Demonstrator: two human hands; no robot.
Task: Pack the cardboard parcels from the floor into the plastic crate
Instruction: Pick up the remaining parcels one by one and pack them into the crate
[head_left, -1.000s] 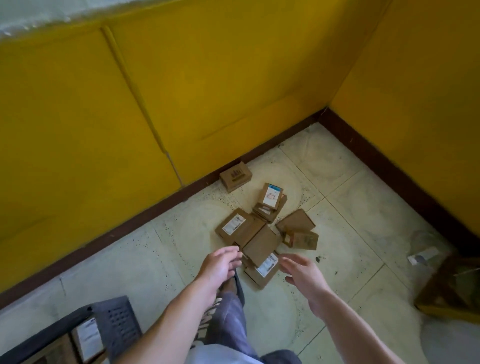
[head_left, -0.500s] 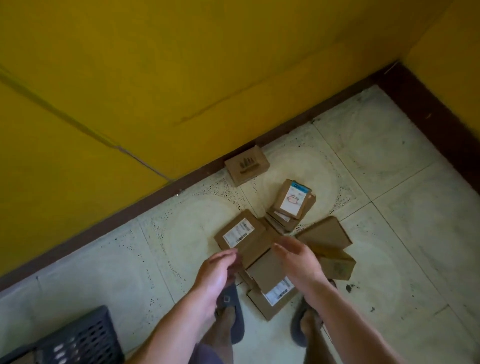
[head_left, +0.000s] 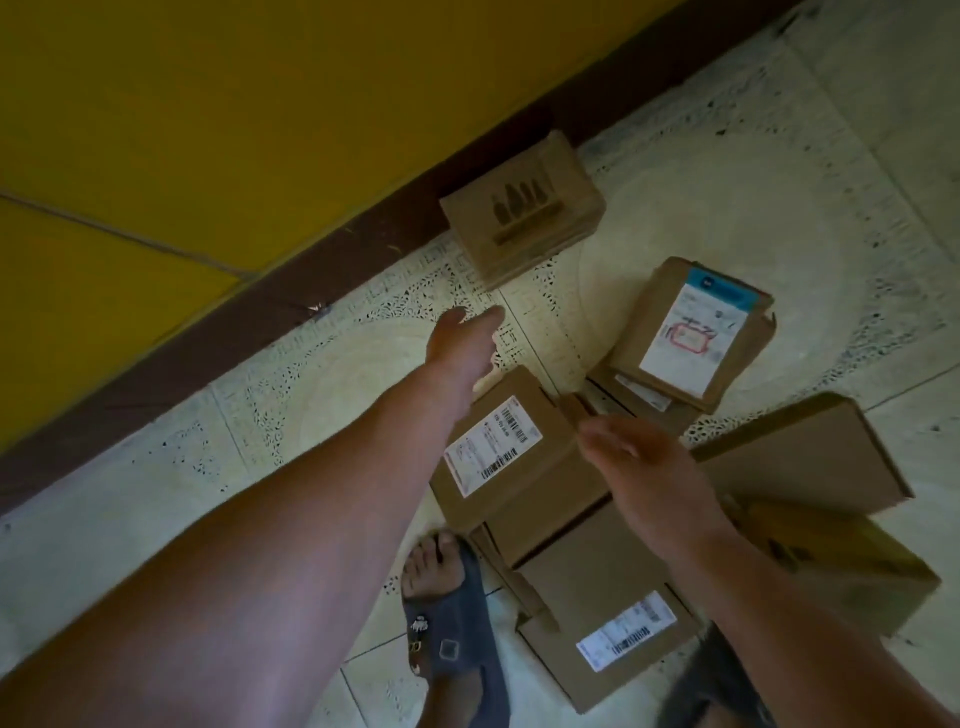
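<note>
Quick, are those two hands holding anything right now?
Left hand: open, fingers straight, stretched toward the parcel by the wall, holding nothing.
Right hand: open, blurred, over the labelled parcel, holding nothing.

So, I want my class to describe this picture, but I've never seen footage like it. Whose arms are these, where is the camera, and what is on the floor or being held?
There is no machine here. A person wears one wide-angle camera on the head, which looks down at their own bare arms. The left hand stretches, fingers straight, toward a brown cardboard parcel printed with bottle shapes by the dark skirting, without touching it. The right hand, blurred, hovers over a loose pile of brown cardboard parcels, including one with a white barcode label and one with a blue-topped label. Neither hand holds anything. Everything lies on the pale tiled floor. The plastic crate is out of view.
</note>
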